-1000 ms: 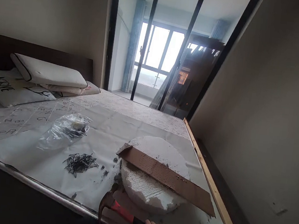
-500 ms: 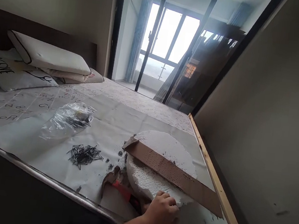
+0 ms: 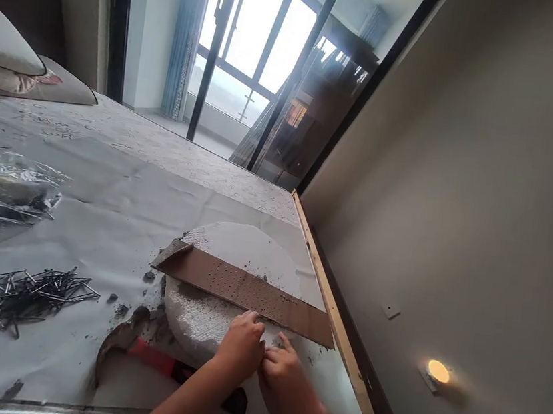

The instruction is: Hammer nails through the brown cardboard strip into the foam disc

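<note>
My left hand (image 3: 242,345) is closed, its fingers curled down at the near edge of a round white foam block (image 3: 193,314). Touching it or nearly so, my right hand (image 3: 286,374) has one finger stretched out and the others curled in. Whatever the fingers hold is hidden. Across the foam lies a brown cardboard strip (image 3: 250,292) dotted with rows of small holes, one end folded up. A claw hammer (image 3: 152,356) with a red and black handle lies by the foam, partly behind my left forearm. Left of it is a pile of dark nails (image 3: 26,294).
Grey crumbs (image 3: 149,277) are scattered around the foam on the pale sheet (image 3: 119,214) covering the bed. A clear plastic bag (image 3: 6,191) lies at left, below pillows (image 3: 4,46). A wooden rail (image 3: 330,301) runs along the right side, beside the wall with a glowing light (image 3: 438,371).
My view has swung right and closer, so the things sit further left in it. My right hand has come into sight beside my left, which stays at the foam's near edge.
</note>
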